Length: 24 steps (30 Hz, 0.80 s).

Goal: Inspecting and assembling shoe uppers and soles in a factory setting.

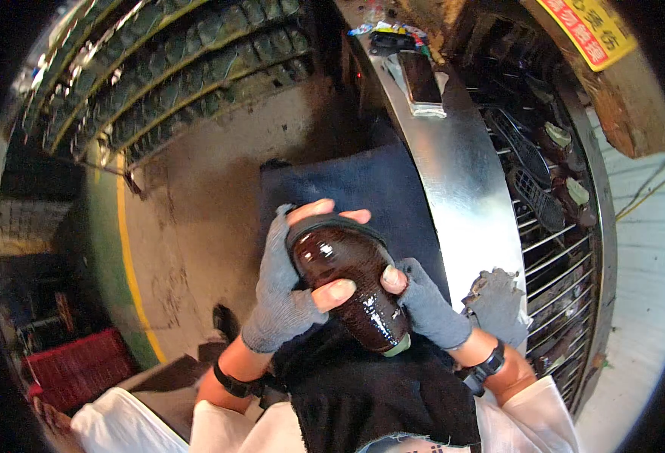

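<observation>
Between my two hands is a glossy dark-brown shoe [351, 264] with a textured, scale-like upper and a black sole edge round its toe. The toe points away and to the left; a pale green part [399, 346] shows at the near end. My left hand [295, 283], in a grey fingerless glove, wraps the left side, thumb across the upper and fingers around the toe. On the right side my right hand [419, 302], gloved alike, presses its thumb against the upper; its other fingers are mostly hidden. A black cloth [378, 392] lies below the shoe.
To the right runs a shiny metal ledge [461, 181] with a phone [421, 79] on a cloth and a ragged grey piece [496, 302]. Beyond it, soles [536, 200] lie on metal bars. A loaded rack [197, 68] stands far left; a red crate-like object [83, 366], near left.
</observation>
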Available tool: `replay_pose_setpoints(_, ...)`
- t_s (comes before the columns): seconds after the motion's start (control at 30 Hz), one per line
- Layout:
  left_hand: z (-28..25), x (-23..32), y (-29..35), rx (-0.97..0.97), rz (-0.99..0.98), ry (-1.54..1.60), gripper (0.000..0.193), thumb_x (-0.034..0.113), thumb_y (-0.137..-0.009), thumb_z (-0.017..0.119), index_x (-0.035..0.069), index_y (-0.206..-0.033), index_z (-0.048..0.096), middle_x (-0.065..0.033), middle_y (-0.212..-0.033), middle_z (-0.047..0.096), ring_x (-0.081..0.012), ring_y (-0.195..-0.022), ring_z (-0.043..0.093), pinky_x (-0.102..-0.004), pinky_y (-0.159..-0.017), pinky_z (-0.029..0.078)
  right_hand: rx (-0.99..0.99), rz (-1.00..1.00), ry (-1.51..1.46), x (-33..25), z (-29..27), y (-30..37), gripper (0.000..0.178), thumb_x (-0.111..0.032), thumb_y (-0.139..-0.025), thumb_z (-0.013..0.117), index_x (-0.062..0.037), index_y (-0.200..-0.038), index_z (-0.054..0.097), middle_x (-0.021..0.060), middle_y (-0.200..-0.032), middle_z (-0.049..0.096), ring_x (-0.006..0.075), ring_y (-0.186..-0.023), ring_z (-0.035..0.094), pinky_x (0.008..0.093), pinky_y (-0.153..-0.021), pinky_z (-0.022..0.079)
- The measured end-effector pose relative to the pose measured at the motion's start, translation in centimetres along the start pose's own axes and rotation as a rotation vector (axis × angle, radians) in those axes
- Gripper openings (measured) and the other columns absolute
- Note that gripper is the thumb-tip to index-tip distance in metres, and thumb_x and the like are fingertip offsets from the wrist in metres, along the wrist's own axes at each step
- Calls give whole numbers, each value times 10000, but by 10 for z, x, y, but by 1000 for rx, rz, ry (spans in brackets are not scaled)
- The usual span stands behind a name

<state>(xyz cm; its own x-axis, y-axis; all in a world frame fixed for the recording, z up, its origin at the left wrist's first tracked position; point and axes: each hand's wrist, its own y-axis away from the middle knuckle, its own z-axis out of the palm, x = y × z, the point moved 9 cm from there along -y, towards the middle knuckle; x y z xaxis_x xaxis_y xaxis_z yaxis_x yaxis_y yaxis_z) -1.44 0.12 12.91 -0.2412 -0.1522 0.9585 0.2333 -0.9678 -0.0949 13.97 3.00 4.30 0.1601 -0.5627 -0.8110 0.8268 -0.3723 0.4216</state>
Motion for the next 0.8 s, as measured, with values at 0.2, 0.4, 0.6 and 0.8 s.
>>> replay_pose_setpoints(0.2, -20, 29, 9, 213, 170, 126, 1103, 435, -746, 957, 165, -1569, 275, -261, -1482, 542, -409, -1258, 636, -546, -1064, 554, -77, -91, -111, -2, -18, 20, 723, -611, -1048, 545, 0, -1434, 576, 164, -1208, 720, 208, -878, 745, 305, -709, 613)
replay_pose_setpoints(0.4, -18, 4, 12, -34, 110, 215, 944, 544, -829, 862, 150, -1541, 383, -223, -1611, 422, -453, -1435, 477, -608, -1173, 439, 274, -18, -64, -39, -64, 51, 723, -622, -1016, 590, 26, -1334, 638, 134, -1141, 757, 199, -849, 761, 280, -626, 626)
replay_pose_setpoints(0.6, 31, -51, -23, -170, -57, -5, 1017, 578, -978, 673, 48, -1693, 182, -173, -1608, 437, -248, -1507, 381, -384, -1259, 240, 187, -280, 523, -129, -88, 15, 764, -363, -698, 949, -1, -1298, 644, 71, -1201, 699, 174, -1126, 656, 332, -1026, 511)
replay_pose_setpoints(0.8, 14, -84, -13, 68, -190, 70, 610, 473, -1043, 610, 13, -1432, 517, -59, -1205, 569, -165, -1127, 541, -298, -1027, 432, -65, -258, 864, -113, -40, -10, 763, -456, -674, 961, -63, -1256, 663, 96, -1071, 748, 229, -1037, 724, 356, -930, 551)
